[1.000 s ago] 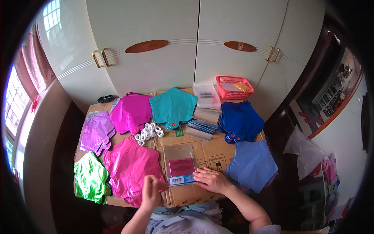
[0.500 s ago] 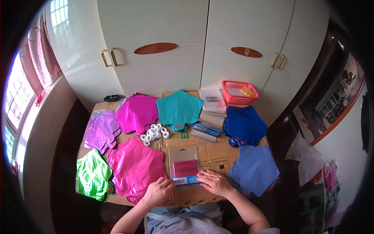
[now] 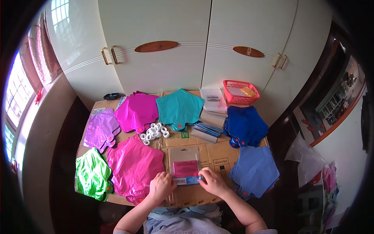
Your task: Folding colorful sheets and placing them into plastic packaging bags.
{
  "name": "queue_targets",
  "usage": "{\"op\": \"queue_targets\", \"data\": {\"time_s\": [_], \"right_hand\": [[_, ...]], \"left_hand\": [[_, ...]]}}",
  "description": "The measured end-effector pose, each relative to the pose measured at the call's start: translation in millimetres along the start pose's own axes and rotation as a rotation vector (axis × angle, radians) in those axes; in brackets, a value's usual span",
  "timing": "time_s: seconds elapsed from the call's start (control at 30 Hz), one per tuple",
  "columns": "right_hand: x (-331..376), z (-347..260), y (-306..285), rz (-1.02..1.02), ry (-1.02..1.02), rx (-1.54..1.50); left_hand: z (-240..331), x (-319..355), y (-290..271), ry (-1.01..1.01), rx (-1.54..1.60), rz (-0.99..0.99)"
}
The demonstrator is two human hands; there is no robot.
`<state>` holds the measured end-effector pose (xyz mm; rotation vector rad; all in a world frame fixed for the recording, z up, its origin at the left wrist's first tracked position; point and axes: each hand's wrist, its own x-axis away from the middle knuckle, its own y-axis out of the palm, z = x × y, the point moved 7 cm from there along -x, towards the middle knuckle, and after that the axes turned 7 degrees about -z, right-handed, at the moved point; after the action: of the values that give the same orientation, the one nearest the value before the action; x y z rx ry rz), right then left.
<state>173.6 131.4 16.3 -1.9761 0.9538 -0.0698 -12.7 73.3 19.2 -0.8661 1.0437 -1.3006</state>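
Observation:
In front of me a clear plastic pouch [image 3: 191, 154] lies flat on the cardboard, with a hang hole at its far end. Inside shows a folded pink foil piece [image 3: 186, 168], and a blue-and-white strip with a barcode [image 3: 191, 181] runs along the near end. Fingers of my left hand [image 3: 162, 186] are curled closed at the strip's left end. At the right end, my right hand [image 3: 212, 182] pinches the pouch's corner between thumb and fingers. Close by on the left lies a large pink foil balloon stack [image 3: 136, 165].
Teal [image 3: 179, 107], magenta [image 3: 136, 113], lilac [image 3: 101, 129], green [image 3: 92, 174], dark blue [image 3: 247, 124] and light blue [image 3: 255, 167] foil balloon stacks ring the cardboard. Further back are white ribbon rolls [image 3: 153, 134], clear pouches [image 3: 213, 100], folded cards [image 3: 206, 130] and a red basket [image 3: 240, 95].
Both hands have changed from flatter fingers to a more curled hold at the strip's ends. My right thumb and fingers now pinch the corner. The pouch stays in place.

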Motion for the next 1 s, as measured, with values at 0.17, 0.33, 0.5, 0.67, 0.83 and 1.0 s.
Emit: {"op": "queue_targets", "data": {"time_s": [0.17,0.33,0.5,0.67,0.83,1.0], "right_hand": [[2.4,5.7,2.8,0.025,0.078,0.02],[7.9,15.9,6.4,0.044,0.134,-0.02],[11.1,28.3,17.6,0.006,0.312,-0.576],[11.4,3.1,32.6,-0.067,0.353,-1.239],[8.5,-23.8,33.9,0.0,0.375,-1.212],[-2.2,-27.2,29.7,0.05,0.346,-1.145]], "left_hand": [[-1.6,-0.9,-2.6,-0.121,0.029,-0.043],[-4.1,1.7,-2.7,-0.225,0.298,-0.108],[-23.2,8.9,32.7,-0.235,1.365,-0.088],[-12.9,21.4,9.6,-0.209,1.701,-0.092],[-26.3,53.0,-5.6,-0.126,1.587,-0.106],[-76.0,126.5,-54.0,-0.246,1.211,0.046]]}}
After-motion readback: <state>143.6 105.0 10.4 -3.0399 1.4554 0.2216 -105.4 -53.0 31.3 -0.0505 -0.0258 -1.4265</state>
